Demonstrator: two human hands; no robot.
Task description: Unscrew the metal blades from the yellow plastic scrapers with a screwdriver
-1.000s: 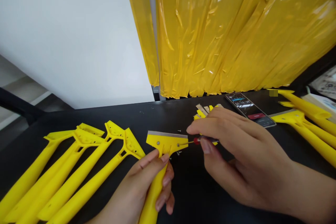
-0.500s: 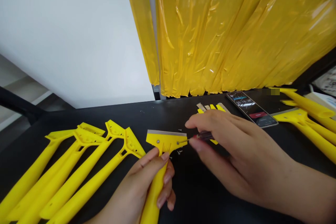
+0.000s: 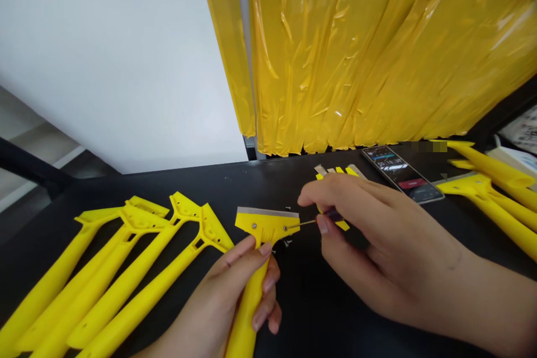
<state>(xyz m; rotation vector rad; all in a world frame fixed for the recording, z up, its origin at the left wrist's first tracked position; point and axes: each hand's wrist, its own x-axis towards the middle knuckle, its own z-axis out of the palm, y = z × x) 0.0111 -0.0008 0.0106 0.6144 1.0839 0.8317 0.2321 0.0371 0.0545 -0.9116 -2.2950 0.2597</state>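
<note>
Center frame, a left hand (image 3: 222,291) wraps its fingers around a yellow scraper (image 3: 254,291), blade (image 3: 268,212) fitted, 2 screws (image 3: 254,226) apparently seated. The right hand (image 3: 390,257), index lifted, thumbs a screwdriver (image 3: 304,223) at 1. Lower left, bladeless handles (image 3: 123,283) look unfinished.

The right hand (image 3: 386,246) is hiding most of the screwdriver (image 3: 305,223) and part of the yellow and metallic strips (image 3: 340,170), the lower edge is cutting off the held scraper (image 3: 267,224), and smaller lettering on the smartphone (image 3: 403,174) is blurring
</note>
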